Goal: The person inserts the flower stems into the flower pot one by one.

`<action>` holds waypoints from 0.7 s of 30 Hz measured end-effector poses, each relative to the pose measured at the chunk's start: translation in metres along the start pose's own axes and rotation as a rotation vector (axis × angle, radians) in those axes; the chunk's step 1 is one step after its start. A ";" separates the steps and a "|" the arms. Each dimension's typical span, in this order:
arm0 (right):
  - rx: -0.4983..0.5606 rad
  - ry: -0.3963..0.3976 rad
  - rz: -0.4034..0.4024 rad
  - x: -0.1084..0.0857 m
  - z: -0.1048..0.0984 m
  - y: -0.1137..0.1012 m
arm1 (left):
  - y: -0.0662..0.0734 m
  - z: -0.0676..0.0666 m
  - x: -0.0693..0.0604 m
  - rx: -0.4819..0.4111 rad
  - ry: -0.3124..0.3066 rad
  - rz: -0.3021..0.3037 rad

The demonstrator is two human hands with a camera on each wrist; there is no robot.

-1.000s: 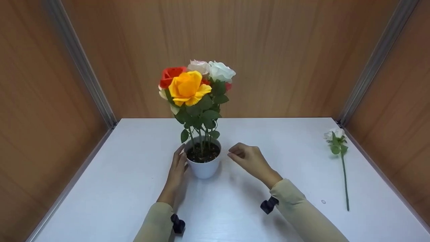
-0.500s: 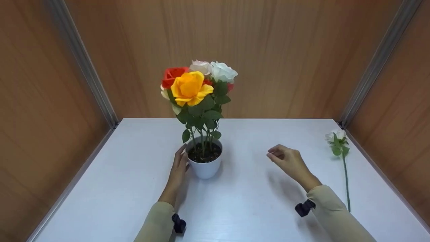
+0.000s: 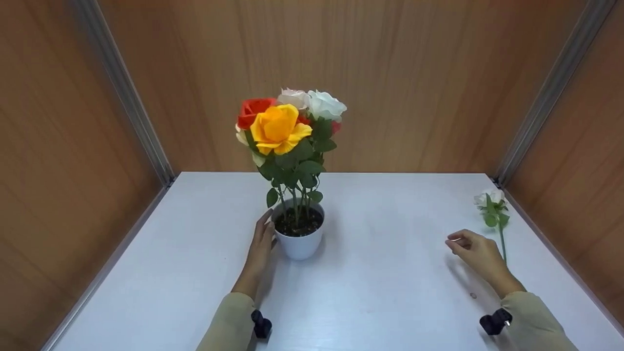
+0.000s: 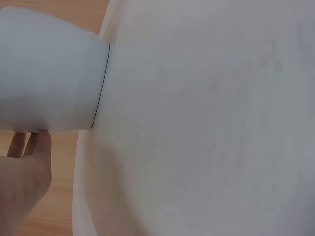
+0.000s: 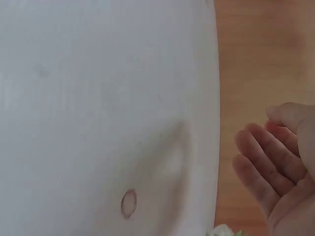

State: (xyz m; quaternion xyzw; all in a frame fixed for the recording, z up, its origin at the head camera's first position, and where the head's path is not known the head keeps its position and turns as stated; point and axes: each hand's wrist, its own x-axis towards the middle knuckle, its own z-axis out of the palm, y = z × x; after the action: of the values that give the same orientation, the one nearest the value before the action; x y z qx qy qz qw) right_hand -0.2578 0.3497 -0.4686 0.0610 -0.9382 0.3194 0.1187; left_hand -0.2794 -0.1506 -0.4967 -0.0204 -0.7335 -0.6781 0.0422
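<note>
A white pot (image 3: pixel 301 246) with dark soil stands upright on the table, bearing artificial roses, among them a yellow rose (image 3: pixel 279 129), a red rose (image 3: pixel 254 111) and a white rose (image 3: pixel 325 105). Against the pot's left side rests my left hand (image 3: pixel 259 248), its fingers extended; in the left wrist view its fingertips touch the pot wall (image 4: pixel 54 73). My right hand (image 3: pixel 480 256) hovers above the table at the right, fingers loosely bent, with nothing clearly visible in it. Beside it lies a single white rose (image 3: pixel 491 197), its lower stem hidden by the hand and wrist.
A small ring-shaped spot or object (image 5: pixel 129 204) is on the white tabletop (image 3: pixel 380 302) below my right hand. Wooden panels (image 3: pixel 390 83) enclose the back and both sides, with metal strips in the corners.
My right hand has moved away from the pot, rightward and slightly toward me, to the lying white rose. My left hand stays at the pot. The view has shifted slightly.
</note>
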 end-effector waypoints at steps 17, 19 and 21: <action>0.031 -0.169 0.388 -0.032 -0.062 0.085 | -0.002 0.000 0.002 -0.033 -0.014 0.038; 0.060 -0.209 0.425 -0.033 -0.066 0.091 | -0.002 0.000 0.002 -0.030 -0.012 0.037; 0.074 -0.239 0.455 -0.034 -0.068 0.095 | -0.001 0.000 0.002 -0.030 -0.012 0.036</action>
State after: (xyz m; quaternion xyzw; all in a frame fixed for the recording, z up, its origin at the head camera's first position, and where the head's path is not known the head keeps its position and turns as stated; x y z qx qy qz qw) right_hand -0.2311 0.4676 -0.4809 -0.1102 -0.9228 0.3624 -0.0703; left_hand -0.2817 -0.1510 -0.4977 -0.0381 -0.7229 -0.6881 0.0499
